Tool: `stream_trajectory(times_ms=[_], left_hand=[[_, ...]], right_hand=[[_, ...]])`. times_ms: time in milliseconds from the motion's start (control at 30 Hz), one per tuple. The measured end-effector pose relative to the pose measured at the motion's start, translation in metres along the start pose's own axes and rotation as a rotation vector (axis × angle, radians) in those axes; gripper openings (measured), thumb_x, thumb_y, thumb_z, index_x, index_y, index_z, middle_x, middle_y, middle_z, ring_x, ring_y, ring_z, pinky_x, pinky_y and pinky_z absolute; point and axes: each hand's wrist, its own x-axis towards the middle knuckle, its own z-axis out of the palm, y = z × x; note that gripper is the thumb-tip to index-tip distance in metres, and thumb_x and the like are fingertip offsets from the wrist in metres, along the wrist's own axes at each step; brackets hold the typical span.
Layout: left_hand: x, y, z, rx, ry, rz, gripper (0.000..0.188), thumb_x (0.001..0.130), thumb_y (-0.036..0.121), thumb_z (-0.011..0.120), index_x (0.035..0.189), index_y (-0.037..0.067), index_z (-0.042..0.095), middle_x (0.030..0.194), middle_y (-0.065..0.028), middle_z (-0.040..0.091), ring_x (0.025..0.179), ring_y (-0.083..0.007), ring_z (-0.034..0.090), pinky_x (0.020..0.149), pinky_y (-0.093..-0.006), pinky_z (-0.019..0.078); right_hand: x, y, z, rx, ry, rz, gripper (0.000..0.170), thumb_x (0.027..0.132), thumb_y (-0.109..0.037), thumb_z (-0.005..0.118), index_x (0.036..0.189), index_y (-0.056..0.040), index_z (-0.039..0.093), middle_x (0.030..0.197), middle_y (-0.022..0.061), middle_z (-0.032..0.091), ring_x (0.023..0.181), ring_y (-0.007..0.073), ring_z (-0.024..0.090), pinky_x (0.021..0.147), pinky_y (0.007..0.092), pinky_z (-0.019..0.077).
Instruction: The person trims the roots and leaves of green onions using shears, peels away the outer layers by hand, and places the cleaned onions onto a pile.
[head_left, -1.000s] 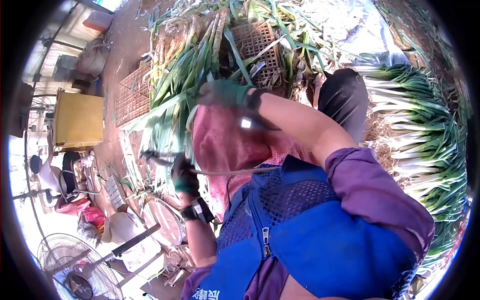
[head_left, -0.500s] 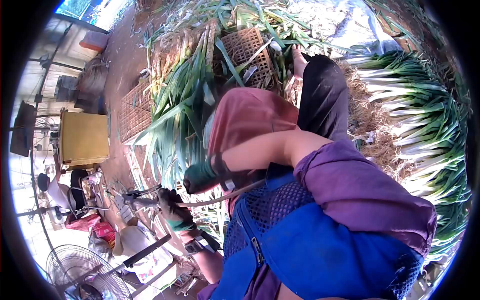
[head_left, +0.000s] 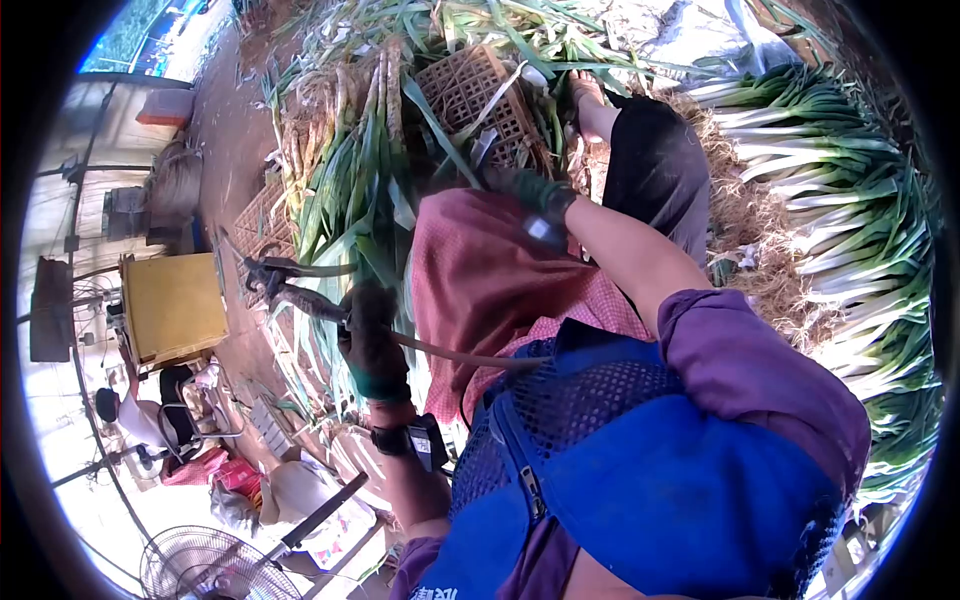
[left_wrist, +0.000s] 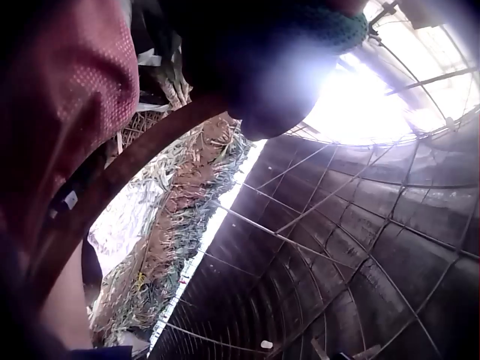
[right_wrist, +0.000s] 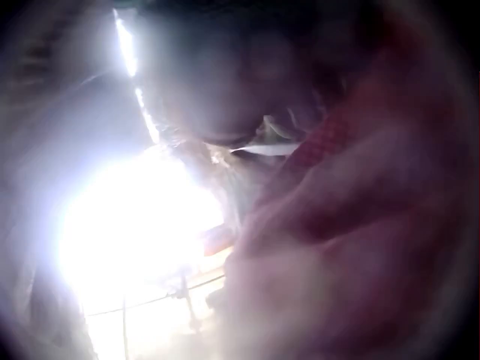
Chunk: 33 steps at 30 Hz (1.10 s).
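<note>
Left hand: gloved, gripping the hose-fed tool, fingers closed round it. Right hand: gloved, blurred, near the lower edge of the lattice crate; its grip cannot be determined. The tool projects over the ground, just beside the leafy stalks, which lie along the crate's left edge. The hose crosses the pink cloth. Judgement: good practice calls for handling stalks singly, keeping the hose slack and the tool's tip away from the right hand.
</note>
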Motion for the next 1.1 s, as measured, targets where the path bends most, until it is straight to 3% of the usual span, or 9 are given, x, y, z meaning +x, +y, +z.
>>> stream_trajectory(times_ms=[33,267,300,367,433,500,567,733,1100], left_hand=[[0.004,-0.002,0.001,-0.003,-0.045,-0.044,0.036,0.096,0.017,0.062,0.125,-0.004,0.059,0.116,-0.0111,0.064,0.104,-0.0211,0.065,0.093,-0.0364,0.0538],[0.041,-0.013,0.031,0.131,-0.107,-0.224,0.032,0.098,0.023,0.060,0.119,-0.001,0.062,0.101,-0.0081,0.068,0.089,-0.0169,0.068,0.076,-0.0282,0.0522],[0.047,-0.016,0.039,0.150,-0.134,-0.258,0.034,0.097,0.029,0.061,0.116,0.001,0.064,0.096,-0.0069,0.068,0.084,-0.0169,0.068,0.073,-0.0276,0.0519],[0.058,-0.026,0.060,0.128,-0.200,-0.355,0.036,0.095,0.035,0.064,0.114,0.003,0.065,0.090,-0.0060,0.068,0.077,-0.0169,0.068,0.067,-0.0268,0.0518],[0.068,-0.045,0.086,0.109,-0.304,-0.426,0.037,0.093,0.034,0.068,0.113,0.003,0.065,0.087,-0.0069,0.068,0.073,-0.0171,0.067,0.061,-0.0272,0.0527],[0.078,-0.066,0.123,0.269,-0.432,-0.456,0.037,0.091,0.035,0.070,0.110,0.004,0.065,0.085,-0.0067,0.068,0.069,-0.0178,0.067,0.060,-0.0294,0.0533],[0.086,-0.084,0.156,0.653,-0.596,-0.387,0.039,0.089,0.037,0.071,0.110,0.005,0.065,0.087,-0.0069,0.069,0.068,-0.0193,0.066,0.059,-0.0328,0.0532],[0.101,-0.102,0.164,0.662,-0.969,-0.424,0.048,0.086,0.047,0.071,0.109,0.004,0.068,0.100,-0.0143,0.071,0.091,-0.0194,0.068,0.075,-0.0332,0.0527],[0.336,-0.084,0.069,1.425,-0.184,-0.052,0.078,0.082,0.053,0.068,0.142,0.009,0.045,0.136,-0.0217,0.053,0.128,-0.0353,0.050,0.105,-0.0417,0.0423]], right_hand=[[-0.023,0.008,0.020,0.407,-0.112,0.282,0.063,0.096,-0.050,0.046,0.141,-0.0057,0.044,0.142,0.0147,0.052,0.128,0.0258,0.052,0.109,0.0368,0.0371],[-0.038,0.029,0.028,-0.324,-0.550,0.341,0.037,0.093,-0.035,0.051,0.110,-0.0074,0.068,0.125,0.0185,0.064,0.117,0.0327,0.060,0.090,0.0401,0.0522],[-0.032,0.020,0.009,-0.235,-0.178,0.351,0.033,0.094,-0.033,0.052,0.099,-0.0066,0.071,0.107,0.0137,0.070,0.095,0.0327,0.068,0.082,0.0380,0.0540],[-0.012,0.037,-0.033,-0.712,-0.104,-0.316,0.027,0.094,-0.027,0.054,0.101,-0.0058,0.069,0.091,0.0112,0.069,0.082,0.0309,0.066,0.076,0.0382,0.0539],[-0.007,-0.025,-0.075,0.571,0.070,0.312,0.022,0.094,-0.022,0.057,0.107,-0.0056,0.064,0.089,0.0055,0.063,0.089,0.0212,0.062,0.079,0.0348,0.0518],[-0.003,-0.036,-0.082,0.407,0.021,-0.133,0.023,0.094,-0.019,0.058,0.112,-0.0049,0.061,0.093,0.0034,0.061,0.093,0.0147,0.058,0.081,0.0319,0.0496],[0.021,-0.036,-0.080,-0.799,0.070,-0.727,0.036,0.084,-0.022,0.068,0.111,0.0003,0.061,0.098,0.0072,0.066,0.084,0.0198,0.063,0.078,0.0318,0.0508],[-0.003,-0.025,-0.067,0.689,-0.130,0.415,0.052,0.075,-0.033,0.073,0.111,0.0033,0.061,0.095,0.0115,0.066,0.086,0.0186,0.063,0.076,0.0324,0.0514],[-0.016,0.013,-0.006,-0.091,-0.142,0.806,0.084,0.070,-0.047,0.073,0.132,0.0018,0.046,0.127,0.0279,0.057,0.119,0.0404,0.057,0.100,0.0437,0.0462]])
